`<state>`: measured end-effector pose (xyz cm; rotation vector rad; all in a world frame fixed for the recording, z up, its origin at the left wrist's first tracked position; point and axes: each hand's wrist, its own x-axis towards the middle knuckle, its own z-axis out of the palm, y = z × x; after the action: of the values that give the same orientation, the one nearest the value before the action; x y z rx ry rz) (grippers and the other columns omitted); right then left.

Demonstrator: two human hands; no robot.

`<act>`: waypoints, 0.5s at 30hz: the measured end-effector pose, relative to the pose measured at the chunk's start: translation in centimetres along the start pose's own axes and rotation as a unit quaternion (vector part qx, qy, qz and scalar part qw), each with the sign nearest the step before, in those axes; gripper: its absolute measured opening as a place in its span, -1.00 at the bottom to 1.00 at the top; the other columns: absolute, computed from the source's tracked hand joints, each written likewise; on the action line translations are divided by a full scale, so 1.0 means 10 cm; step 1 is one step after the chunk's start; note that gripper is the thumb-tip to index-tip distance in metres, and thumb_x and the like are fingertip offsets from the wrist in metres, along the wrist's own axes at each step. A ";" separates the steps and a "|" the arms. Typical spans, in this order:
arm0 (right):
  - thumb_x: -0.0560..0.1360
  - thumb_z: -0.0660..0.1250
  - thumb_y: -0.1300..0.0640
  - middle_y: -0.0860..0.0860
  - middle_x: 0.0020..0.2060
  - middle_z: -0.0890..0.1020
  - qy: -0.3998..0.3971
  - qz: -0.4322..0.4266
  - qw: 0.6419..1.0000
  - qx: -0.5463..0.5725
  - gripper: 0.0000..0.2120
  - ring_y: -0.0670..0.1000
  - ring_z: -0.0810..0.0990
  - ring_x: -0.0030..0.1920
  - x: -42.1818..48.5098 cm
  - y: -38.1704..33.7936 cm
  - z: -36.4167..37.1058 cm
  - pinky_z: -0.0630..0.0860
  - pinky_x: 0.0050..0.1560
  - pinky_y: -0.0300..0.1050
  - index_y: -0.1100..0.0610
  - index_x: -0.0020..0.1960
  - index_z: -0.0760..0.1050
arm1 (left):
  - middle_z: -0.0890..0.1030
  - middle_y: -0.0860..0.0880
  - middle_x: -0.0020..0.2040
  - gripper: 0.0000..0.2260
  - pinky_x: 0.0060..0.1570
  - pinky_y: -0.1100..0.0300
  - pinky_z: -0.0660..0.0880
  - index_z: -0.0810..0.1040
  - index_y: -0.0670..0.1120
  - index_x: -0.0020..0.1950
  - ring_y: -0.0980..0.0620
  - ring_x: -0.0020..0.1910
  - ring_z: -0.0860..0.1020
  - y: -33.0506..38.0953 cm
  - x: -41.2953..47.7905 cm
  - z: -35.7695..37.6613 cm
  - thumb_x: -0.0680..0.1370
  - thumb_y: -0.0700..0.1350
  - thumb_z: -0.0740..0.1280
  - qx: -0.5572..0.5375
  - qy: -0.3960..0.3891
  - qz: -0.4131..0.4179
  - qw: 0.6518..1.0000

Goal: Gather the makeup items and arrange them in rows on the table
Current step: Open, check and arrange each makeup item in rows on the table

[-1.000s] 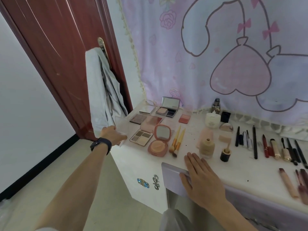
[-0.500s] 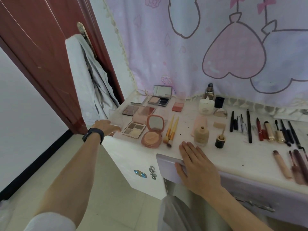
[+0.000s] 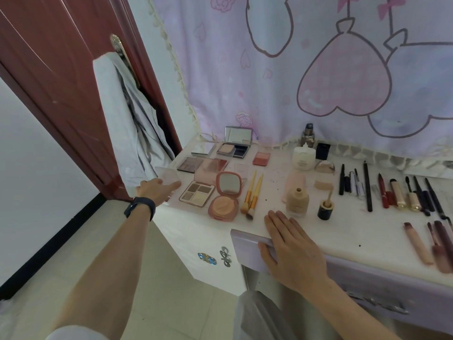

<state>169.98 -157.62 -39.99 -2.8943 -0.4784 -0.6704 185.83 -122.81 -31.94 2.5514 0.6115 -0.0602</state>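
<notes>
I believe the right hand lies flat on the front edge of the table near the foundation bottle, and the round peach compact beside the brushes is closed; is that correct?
Not quite: the head view shows the round peach compact beside the brushes open, its mirrored lid raised. The right hand does lie flat on the front edge of the table near the foundation bottle.

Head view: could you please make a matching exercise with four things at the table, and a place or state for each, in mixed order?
Column one:
1. round compact
2. foundation bottle
3. white jar
4. right hand

Column two:
A. at the back, close to the curtain
B. lying flat on the front edge of the table
C. open, mirror lid raised
D. beige, uncapped, standing upright

Pairs: 1-C, 2-D, 3-A, 4-B
</notes>
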 end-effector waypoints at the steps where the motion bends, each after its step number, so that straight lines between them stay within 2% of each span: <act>1: 0.61 0.09 -0.14 0.15 0.42 0.51 0.000 0.001 1.000 0.001 -0.39 0.11 0.48 0.44 0.00 0.00 0.00 0.40 0.45 0.11 0.26 0.45 0.46 | 0.38 -0.19 0.43 -0.24 0.38 -0.16 0.33 0.40 -0.06 0.48 -0.23 0.42 0.33 0.01 0.00 0.01 0.44 0.40 0.34 0.009 0.009 0.004 1.000; 9: 0.60 0.10 -0.15 0.16 0.42 0.50 0.001 0.006 1.000 -0.002 -0.39 0.12 0.48 0.44 0.01 -0.01 0.02 0.42 0.43 0.13 0.26 0.45 0.46 | 0.34 -0.18 0.42 -0.21 0.28 -0.16 0.30 0.35 0.02 0.50 -0.22 0.40 0.24 0.04 0.02 0.13 0.37 0.39 0.34 0.080 0.022 0.019 0.996; 15: 0.60 0.10 -0.14 0.16 0.43 0.50 0.001 0.006 1.000 -0.003 -0.39 0.12 0.47 0.44 0.00 -0.02 0.02 0.39 0.45 0.12 0.26 0.45 0.45 | 0.32 -0.18 0.43 -0.23 0.32 -0.17 0.30 0.37 0.01 0.50 -0.21 0.43 0.21 0.00 0.08 0.10 0.39 0.37 0.36 0.075 0.010 0.018 0.997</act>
<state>170.04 -157.40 -40.17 -2.8984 -0.4603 -0.6743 186.61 -122.92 -32.93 2.7094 0.5876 -0.0703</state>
